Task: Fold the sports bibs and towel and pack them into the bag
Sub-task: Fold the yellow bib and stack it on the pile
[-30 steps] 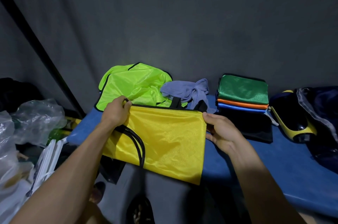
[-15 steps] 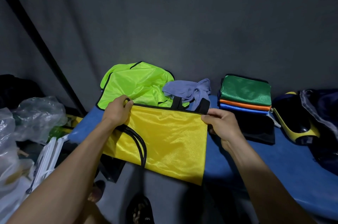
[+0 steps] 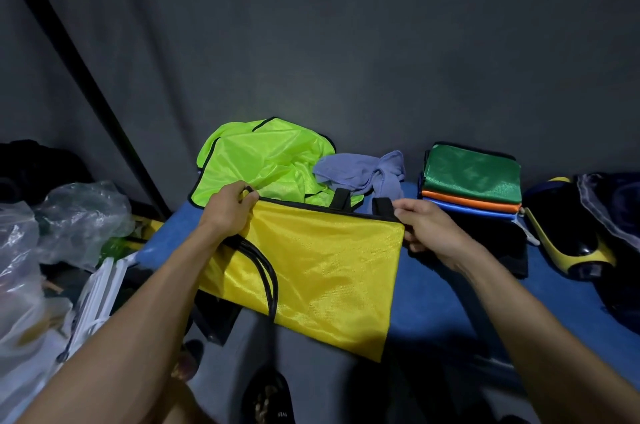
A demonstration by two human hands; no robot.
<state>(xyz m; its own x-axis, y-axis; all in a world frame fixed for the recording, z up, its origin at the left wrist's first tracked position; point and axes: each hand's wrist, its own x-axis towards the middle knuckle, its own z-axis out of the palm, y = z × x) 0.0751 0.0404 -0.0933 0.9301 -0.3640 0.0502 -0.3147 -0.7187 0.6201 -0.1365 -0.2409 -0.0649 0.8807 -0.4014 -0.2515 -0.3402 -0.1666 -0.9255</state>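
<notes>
A: In the head view, what was in the middle of the frame?

B: A yellow bag lay there, on the near edge of a blue surface, and its lower part hung over that edge. Black cords ran down its left side.

A: And the hands?

B: The left hand gripped the upper left corner of the bag with curled fingers, where the cords come out. The right hand pinched the upper right corner, thumb on top, just beside a black strap loop.

A: Where were the bibs and the towel?

B: Above the bag, toward the centre of the frame, a neon green bib with black trim lay crumpled and not folded. To its right a grey-blue towel was bunched up, touching the bib. Further right stood a stack of folded bibs: green on top, then orange, then blue, and something dark below which I could not identify.

A: What else was there?

B: At the right edge of the frame lay a yellow and black object, partly under dark cloth. At the left edge there were clear plastic bags. A grey curtain filled the upper half of the frame.
</notes>
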